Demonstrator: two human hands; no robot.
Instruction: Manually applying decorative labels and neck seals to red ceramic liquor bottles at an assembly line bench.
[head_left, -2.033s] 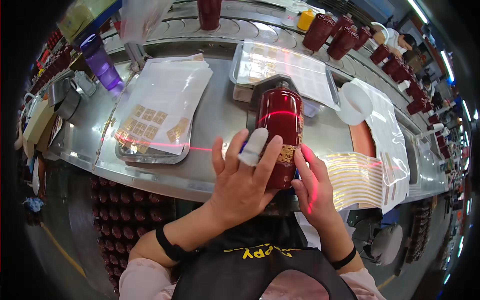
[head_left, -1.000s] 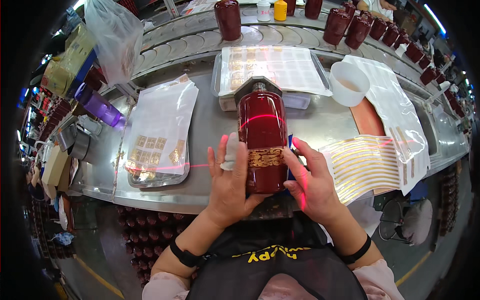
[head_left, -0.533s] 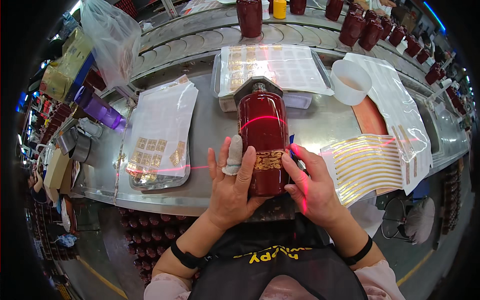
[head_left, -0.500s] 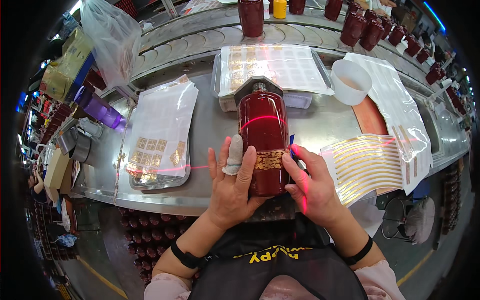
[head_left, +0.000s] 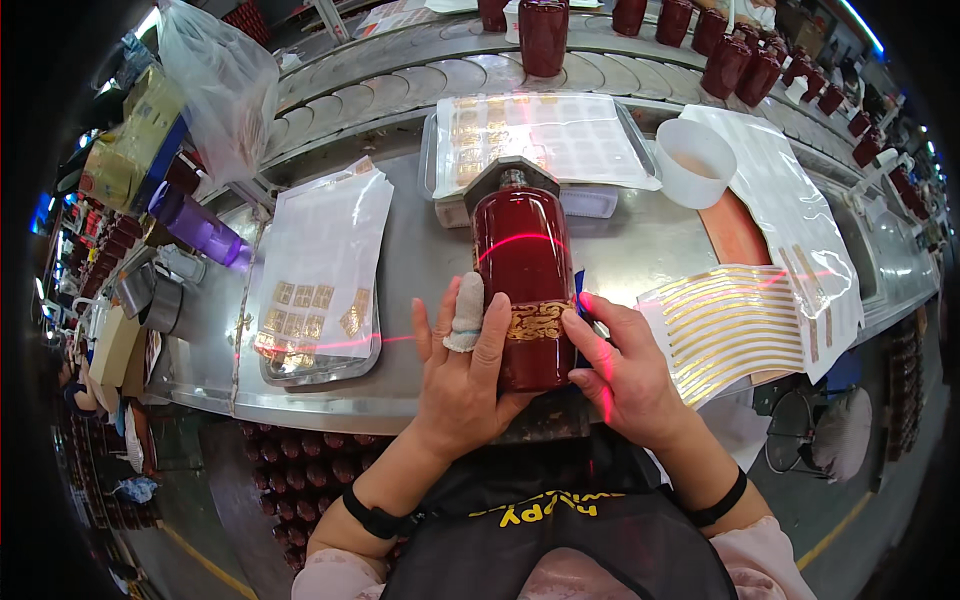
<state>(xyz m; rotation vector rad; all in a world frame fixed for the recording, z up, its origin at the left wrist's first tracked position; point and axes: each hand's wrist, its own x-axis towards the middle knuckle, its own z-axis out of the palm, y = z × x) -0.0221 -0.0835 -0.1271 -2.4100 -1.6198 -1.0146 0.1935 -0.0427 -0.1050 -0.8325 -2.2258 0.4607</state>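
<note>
A dark red glass bottle (head_left: 519,240) leans away from me, its base near and its neck on a dark angular rest (head_left: 483,184). Around its lower part runs a patterned gold decal (head_left: 535,322). My left hand (head_left: 462,375) steadies the bottle from the left: the index finger lies along its side, the thumb is at the base, and one finger wears a pale cloth cot (head_left: 465,312). With the index fingertip of my right hand (head_left: 632,368) I press the decal's right end. A slim blue piece (head_left: 579,283) sticks out from that hand's fingers, mostly hidden.
Decal sheets (head_left: 325,250) lie over a metal tray at left, and another sheet (head_left: 560,135) covers a tray behind the bottle. To the right are a white tub (head_left: 695,163) and a sheet of gold strips (head_left: 735,325). Red bottles (head_left: 543,38) stand on the conveyor (head_left: 420,85).
Bottles on the conveyor have shifted to the right. My hands and the bottle keep nearly the same pose, with only a slight shift of the whole view.
</note>
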